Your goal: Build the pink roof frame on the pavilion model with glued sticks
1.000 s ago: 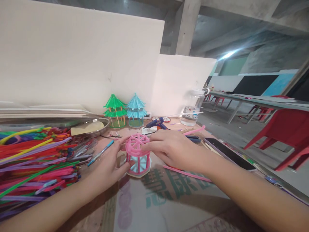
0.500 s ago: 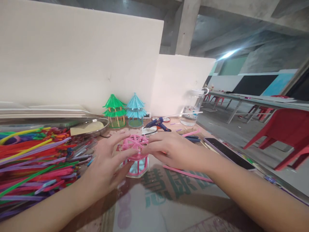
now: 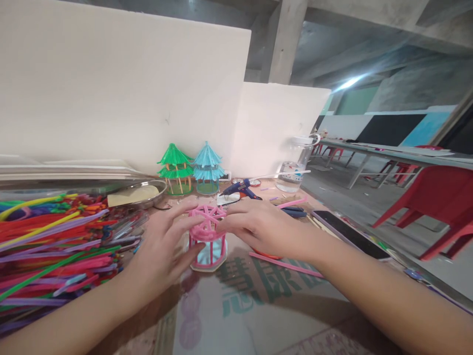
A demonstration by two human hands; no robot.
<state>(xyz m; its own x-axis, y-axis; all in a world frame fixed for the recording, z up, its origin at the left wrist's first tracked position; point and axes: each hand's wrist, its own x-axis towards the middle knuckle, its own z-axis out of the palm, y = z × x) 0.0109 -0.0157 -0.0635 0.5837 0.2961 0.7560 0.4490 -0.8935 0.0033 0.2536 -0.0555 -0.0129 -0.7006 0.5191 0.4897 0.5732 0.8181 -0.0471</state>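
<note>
A small pink pipe-cleaner pavilion frame (image 3: 207,230) stands upright before me, with a spoked ring on top, thin pink posts and a pale blue floor on a many-sided base. My left hand (image 3: 164,241) grips its left side, index finger on the upper ring and thumb lower by the posts. From the right, my right hand (image 3: 260,224) has its bent fingers against the upper ring; its fingertips are partly hidden. A loose pink pipe cleaner (image 3: 286,265) lies below my right hand.
Piled pipe cleaners (image 3: 55,251) fill the left. Behind stand a green pavilion (image 3: 175,170), a blue pavilion (image 3: 208,170), a glue gun (image 3: 242,189) and a water bottle (image 3: 291,170). A metal dish (image 3: 157,192) sits back left; a phone (image 3: 349,234) lies right. White boards (image 3: 121,88) rise behind.
My left index finger and thumb have shifted slightly on the pink frame, uncovering more of its ring and base. My right hand stays almost in place.
</note>
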